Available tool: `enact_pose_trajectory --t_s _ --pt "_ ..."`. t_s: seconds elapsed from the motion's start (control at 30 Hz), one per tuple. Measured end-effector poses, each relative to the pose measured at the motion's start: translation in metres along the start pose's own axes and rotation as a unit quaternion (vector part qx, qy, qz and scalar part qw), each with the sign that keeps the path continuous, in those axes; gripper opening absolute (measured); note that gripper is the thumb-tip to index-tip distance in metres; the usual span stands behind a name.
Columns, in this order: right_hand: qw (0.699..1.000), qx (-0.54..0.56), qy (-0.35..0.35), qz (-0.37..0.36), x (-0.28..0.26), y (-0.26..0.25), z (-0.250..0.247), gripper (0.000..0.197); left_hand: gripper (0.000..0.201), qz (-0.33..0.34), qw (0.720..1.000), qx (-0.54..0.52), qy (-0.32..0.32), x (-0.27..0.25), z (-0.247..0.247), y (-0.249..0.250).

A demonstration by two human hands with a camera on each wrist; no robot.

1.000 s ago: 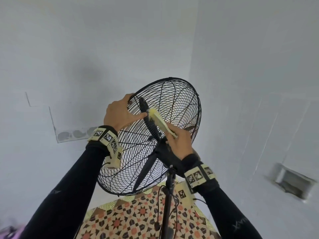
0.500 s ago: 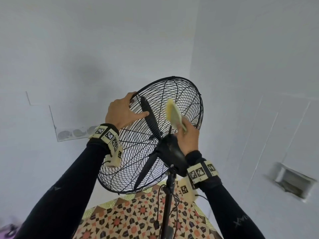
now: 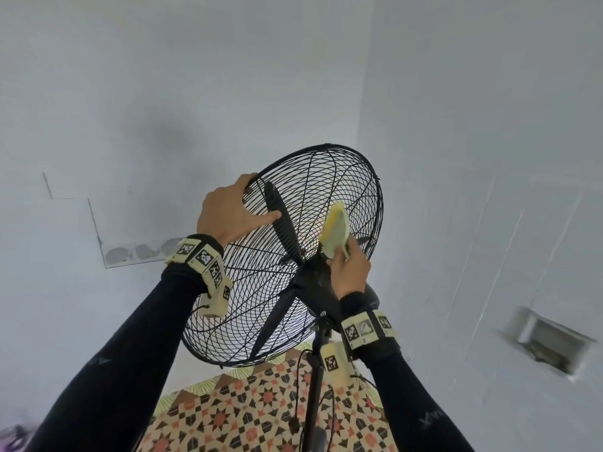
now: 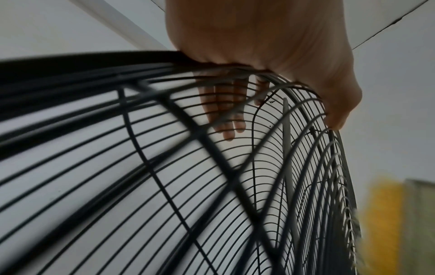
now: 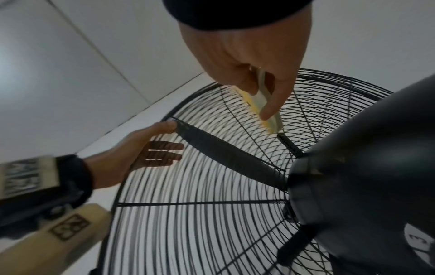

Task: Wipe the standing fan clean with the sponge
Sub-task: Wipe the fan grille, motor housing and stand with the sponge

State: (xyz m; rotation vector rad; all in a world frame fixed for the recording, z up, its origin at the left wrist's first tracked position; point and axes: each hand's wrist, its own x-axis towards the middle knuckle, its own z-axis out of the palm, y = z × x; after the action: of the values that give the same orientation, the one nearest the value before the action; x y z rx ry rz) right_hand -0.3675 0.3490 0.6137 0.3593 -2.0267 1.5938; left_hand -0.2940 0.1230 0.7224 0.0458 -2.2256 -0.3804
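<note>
White walls (image 3: 163, 93), patterned tile floor (image 3: 248, 419)

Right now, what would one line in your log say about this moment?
left hand: grips fan cage rim | right hand: holds sponge against rear of cage | fan: upright | wiping: underway

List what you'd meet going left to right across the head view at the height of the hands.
wall outlet strip → left hand gripping the fan guard rim → dark fan blade → sponge held by the right hand → recessed wall box.
</note>
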Motion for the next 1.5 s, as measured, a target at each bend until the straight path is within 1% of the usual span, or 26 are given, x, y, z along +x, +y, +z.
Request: enact_pose_trajectory --t_s 0.03,0.17,0.2,0.23,0.33,0.37,0.4,0.43,0.53,0.57,0.6,0.7,0.73,0.77,0.83,0.9,0.93,0.97,1.07,1.1,1.13,1.27,1.3,1.33,1.43,1.5 --pt "1.000 -0.025 -0.010 -0.011 -0.002 -0.001 0.005 0.028 0.104 -0.002 1.000 -0.001 -0.001 0.000 0.000 -0.002" --pt "0.987 -0.030 -0.144 -0.061 -0.022 0.002 0.009 0.031 0.098 -0.016 1.000 -0.002 0.004 -0.002 -0.003 -0.012" --pt "0.985 -0.035 -0.155 -0.069 -0.021 0.004 0.004 0.031 0.098 -0.015 1.000 -0.003 0.004 -0.002 -0.002 -0.012" --pt "0.988 -0.036 -0.135 -0.067 -0.015 0.005 -0.001 0.031 0.099 -0.013 1.000 -0.004 0.003 -0.001 -0.002 -0.010" --pt "1.000 -0.003 0.005 -0.029 0.010 0.006 -0.005 0.027 0.104 -0.005 1.000 -0.009 -0.002 0.001 0.000 -0.002" --pt "0.999 -0.014 0.023 -0.032 0.011 0.003 -0.002 0.027 0.105 -0.005 1.000 -0.009 -0.003 0.001 0.000 -0.001" --pt "0.999 -0.025 0.015 -0.037 0.008 0.000 0.002 0.029 0.106 -0.006 1.000 -0.007 -0.003 0.002 0.001 -0.002" --pt "0.999 -0.022 -0.012 -0.044 0.003 0.000 0.006 0.032 0.106 -0.009 1.000 -0.007 -0.002 0.002 0.000 -0.003" --pt "0.991 0.025 -0.121 -0.056 -0.016 0.006 0.012 0.037 0.106 -0.017 1.000 -0.007 0.002 0.000 -0.001 -0.012" --pt "0.991 0.043 -0.123 -0.043 -0.018 0.007 0.009 0.038 0.106 -0.016 1.000 -0.006 0.003 -0.001 -0.002 -0.012" --pt "0.993 0.062 -0.096 -0.019 -0.017 0.007 0.006 0.039 0.105 -0.013 1.000 -0.005 0.001 -0.001 -0.002 -0.011" --pt "0.992 0.100 0.061 0.045 -0.005 0.013 0.005 0.032 0.103 -0.002 1.000 -0.005 -0.001 -0.001 0.000 -0.003" --pt "0.992 0.087 0.078 0.055 -0.003 0.015 0.010 0.029 0.102 0.000 1.000 -0.006 -0.001 -0.001 0.000 -0.001" --pt "0.993 0.076 0.066 0.064 -0.005 0.016 0.016 0.029 0.103 -0.001 1.000 -0.007 -0.001 -0.001 0.000 -0.001" --pt "0.993 0.083 -0.012 0.083 -0.020 0.016 0.027 0.034 0.103 -0.010 1.000 -0.012 -0.002 -0.001 0.000 -0.004" --pt "0.990 0.093 -0.079 0.071 -0.035 0.016 0.027 0.038 0.103 -0.016 1.000 -0.010 0.002 -0.001 -0.001 -0.009" --pt "0.990 0.084 -0.095 0.055 -0.038 0.017 0.024 0.039 0.104 -0.017 1.000 -0.009 0.006 -0.002 -0.002 -0.011" --pt "0.992 0.078 -0.093 0.046 -0.038 0.019 0.020 0.038 0.104 -0.016 1.000 -0.009 0.007 -0.002 -0.002 -0.010" --pt "0.995 0.078 0.004 0.063 -0.024 0.020 0.016 0.035 0.104 -0.011 1.000 -0.010 -0.005 0.000 0.000 -0.003" --pt "0.995 0.069 0.020 0.067 -0.020 0.018 0.019 0.034 0.104 -0.011 1.000 -0.011 -0.010 0.001 0.001 -0.001" --pt "0.996 0.060 0.016 0.066 -0.018 0.014 0.024 0.034 0.104 -0.012 1.000 -0.012 -0.011 0.001 0.001 0.000" --pt "0.990 0.083 -0.084 0.077 -0.032 0.010 0.030 0.040 0.105 -0.019 1.000 -0.009 -0.003 0.000 -0.001 -0.009" --pt "0.988 0.087 -0.096 0.081 -0.033 0.011 0.026 0.039 0.105 -0.021 1.000 -0.009 -0.002 0.000 -0.001 -0.011" --pt "0.988 0.089 -0.091 0.084 -0.032 0.013 0.021 0.039 0.105 -0.020 1.000 -0.011 -0.002 -0.001 -0.002 -0.011" --pt "0.985 0.118 -0.010 0.125 -0.018 0.012 0.015 0.039 0.105 -0.010 1.000 -0.011 -0.006 0.000 -0.001 -0.004" --pt "0.978 0.134 -0.004 0.158 -0.014 0.003 0.023 0.040 0.105 -0.005 1.000 -0.013 -0.010 0.001 0.000 0.000"
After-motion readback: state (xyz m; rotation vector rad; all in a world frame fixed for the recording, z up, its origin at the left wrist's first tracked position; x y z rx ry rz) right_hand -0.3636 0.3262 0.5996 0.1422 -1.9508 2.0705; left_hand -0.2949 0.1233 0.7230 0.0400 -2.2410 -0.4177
